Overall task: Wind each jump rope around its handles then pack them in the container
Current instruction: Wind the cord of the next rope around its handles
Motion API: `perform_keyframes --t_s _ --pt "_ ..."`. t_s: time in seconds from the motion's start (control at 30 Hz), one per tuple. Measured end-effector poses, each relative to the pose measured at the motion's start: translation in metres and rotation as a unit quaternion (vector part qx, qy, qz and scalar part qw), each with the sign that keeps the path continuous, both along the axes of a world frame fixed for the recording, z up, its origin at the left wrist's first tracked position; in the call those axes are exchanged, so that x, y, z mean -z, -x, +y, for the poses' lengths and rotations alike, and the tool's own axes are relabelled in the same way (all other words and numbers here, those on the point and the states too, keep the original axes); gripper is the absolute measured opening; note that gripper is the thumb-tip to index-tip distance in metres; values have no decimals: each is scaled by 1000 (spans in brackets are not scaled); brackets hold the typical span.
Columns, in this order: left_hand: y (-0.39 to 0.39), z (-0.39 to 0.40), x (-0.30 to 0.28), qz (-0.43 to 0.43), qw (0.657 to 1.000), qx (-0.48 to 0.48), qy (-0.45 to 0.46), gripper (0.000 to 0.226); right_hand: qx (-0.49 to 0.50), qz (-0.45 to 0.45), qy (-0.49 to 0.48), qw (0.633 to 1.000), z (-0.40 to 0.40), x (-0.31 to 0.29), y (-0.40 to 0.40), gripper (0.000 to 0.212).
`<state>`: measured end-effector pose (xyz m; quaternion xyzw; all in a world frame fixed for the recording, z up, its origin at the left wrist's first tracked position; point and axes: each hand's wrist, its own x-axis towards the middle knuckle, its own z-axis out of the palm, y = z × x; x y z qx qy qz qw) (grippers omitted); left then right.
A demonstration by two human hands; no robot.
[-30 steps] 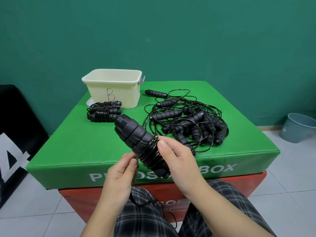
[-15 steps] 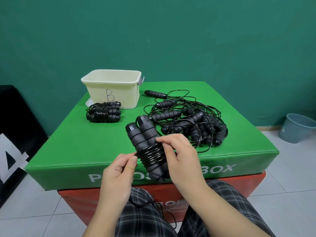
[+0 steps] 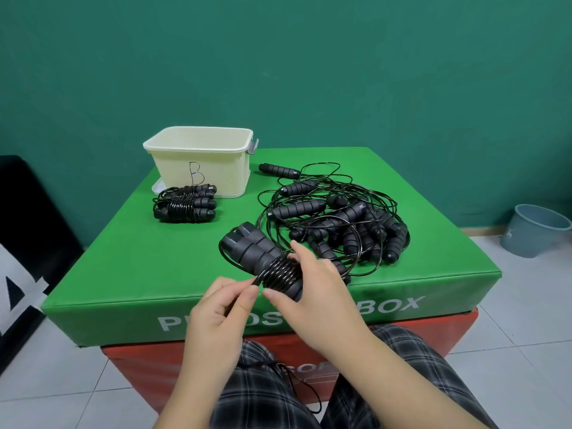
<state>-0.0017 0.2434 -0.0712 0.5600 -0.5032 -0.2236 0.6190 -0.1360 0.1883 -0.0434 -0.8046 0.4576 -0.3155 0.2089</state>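
Jump rope handles (image 3: 247, 249) angled up-left, right hand (image 3: 312, 292) gripping

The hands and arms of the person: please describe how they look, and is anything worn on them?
The left hand and the right hand are bare: no gloves, rings or watch can be seen. Both forearms are uncovered as far as the frame shows, with no sleeves in view. Below them, dark plaid trousers cover the legs.
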Motion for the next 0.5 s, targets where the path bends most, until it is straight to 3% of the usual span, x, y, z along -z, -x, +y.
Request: perform_keyframes --t_s 0.17,0.27,0.4,0.5 --pt "-3 -2 5 29 997 67 10 25 -16 -87 -51 995 4 2 -2 49" --pt "-3 -3 4 73 997 34 2 10 -40 -151 -93 983 10 -2 -1 33" --pt "-8 -8 6 137 990 -19 -4 53 -111 -223 -139 958 12 -7 -3 24" --pt "-11 -8 10 105 994 -20 -27 83 -151 -267 -170 937 12 -8 -3 19"
